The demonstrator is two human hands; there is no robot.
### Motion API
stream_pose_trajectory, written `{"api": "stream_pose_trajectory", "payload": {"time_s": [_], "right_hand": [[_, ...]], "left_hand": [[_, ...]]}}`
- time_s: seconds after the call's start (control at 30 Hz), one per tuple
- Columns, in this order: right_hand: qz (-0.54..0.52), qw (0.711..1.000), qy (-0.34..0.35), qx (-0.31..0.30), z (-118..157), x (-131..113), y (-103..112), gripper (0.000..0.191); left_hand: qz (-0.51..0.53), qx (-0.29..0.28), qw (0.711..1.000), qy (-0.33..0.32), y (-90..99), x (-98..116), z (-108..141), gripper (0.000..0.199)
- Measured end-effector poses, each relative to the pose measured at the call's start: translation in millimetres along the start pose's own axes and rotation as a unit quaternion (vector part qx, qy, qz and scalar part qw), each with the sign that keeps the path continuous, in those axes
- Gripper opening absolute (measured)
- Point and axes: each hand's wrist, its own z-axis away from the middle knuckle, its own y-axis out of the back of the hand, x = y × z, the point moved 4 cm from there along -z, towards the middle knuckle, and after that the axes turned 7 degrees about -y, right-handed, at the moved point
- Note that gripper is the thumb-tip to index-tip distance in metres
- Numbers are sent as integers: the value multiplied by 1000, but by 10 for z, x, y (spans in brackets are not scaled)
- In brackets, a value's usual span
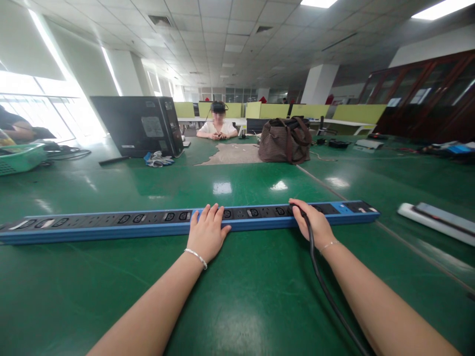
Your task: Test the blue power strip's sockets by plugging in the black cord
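Note:
A long blue power strip [148, 230] with a black socket face lies across the green table. My left hand [208, 232] rests on its middle, fingers spread over the top and the thumb on the near edge. Further right, my right hand [313, 222] is closed round the black plug [294, 206] of a cable, at a socket of the strip. Whether the plug is seated in the socket is hidden by the fingers. The black cable [315, 267] runs from that hand down to the bottom edge.
On the green table [92, 296] stand a black computer case [137, 126] and a brown bag [284, 141]. Gloves [159, 159] and a green basket [22, 158] are at left, a white bar [438, 222] at right. A person [217, 123] sits opposite; another's arm shows far left.

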Motion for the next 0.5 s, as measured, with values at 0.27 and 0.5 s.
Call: {"api": "stream_pose_trajectory", "payload": {"time_s": [0.27, 0.5], "right_hand": [[43, 999, 28, 3, 34, -7, 10, 32], [42, 998, 26, -33, -23, 12, 6, 29]], "left_hand": [[-2, 3, 1000, -2, -5, 4, 6, 51], [-3, 2, 1000, 0, -2, 0, 7, 52]]}}
